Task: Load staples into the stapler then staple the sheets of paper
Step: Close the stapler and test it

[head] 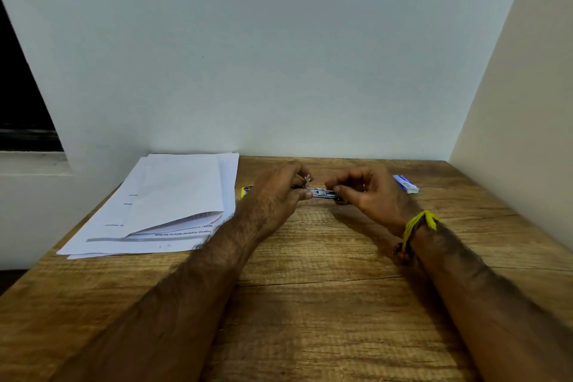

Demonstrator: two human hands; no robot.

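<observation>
Head view: stapler [322,194] held between both hands just above the wooden table [310,288], toward the far edge near the wall, long axis running left to right across the view, yellow end [244,192] poking out to the left past the left hand, metal staple channel exposed in the gap between the hands. Left hand [279,192] curled round the stapler's left half, thumb pressed along the near side, a small metal piece [307,178] standing up at the fingertips. Right hand [362,192] pinching the right end of the metal channel, fingers bent, a ring on one finger. Yellow thread band [417,223] tied round the right wrist, beaded bracelet [401,250] just below it. Sheets of paper [173,195] stacked loosely at the left of the table, fanned a little, top sheet folded over at the near edge; printed line readable upside down as roughly "Organize Scattered Items on the Desk", other print too small to read. Small blue-and-white staple box [406,183] lying flat behind the right hand, partly hidden by it, label too blurred to read. Pale wall [279,56] directly behind the table, cream side panel [511,102] at the right, dark window opening [18,96] at the left.
</observation>
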